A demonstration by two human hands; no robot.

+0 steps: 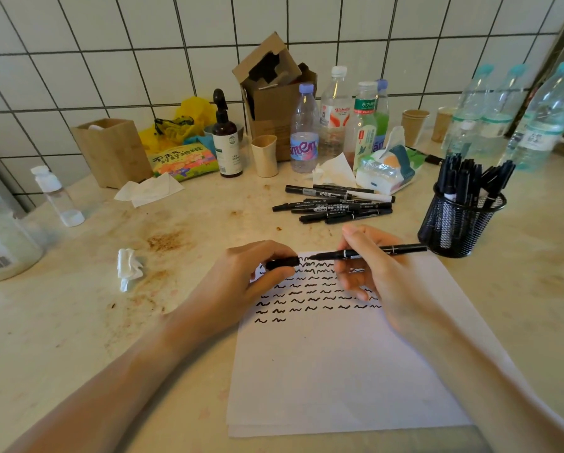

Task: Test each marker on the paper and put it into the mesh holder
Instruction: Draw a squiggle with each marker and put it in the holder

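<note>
— So, where is the marker [368, 253] right now?

— Over the top edge of the paper [339, 371], lying nearly level. The right hand [378, 273] pinches its barrel between thumb and curled fingers, the bare tip pointing left, the back end reaching toward the mesh holder [460, 223].

— And the other hand?

— The left hand [241, 279] sits at the paper's upper left corner, fingers curled round the black cap [282, 263]. Cap and tip are close, facing each other, but apart.

— Anything written on the paper?

— Rows of black squiggles [313, 295] across its upper part; the lower part is blank.

— The holder?

— Just off the paper's upper right corner, upright, with a bunch of black markers standing in it.

— More pens about?

— A loose heap of black markers [336, 204] lies beyond the paper's top edge. Behind that heap, farther from the paper, a tissue pack [388, 168] and several plastic bottles [305, 132]. Left of the paper, a crumpled tissue [128, 268] on the stained countertop [78, 322].
</note>
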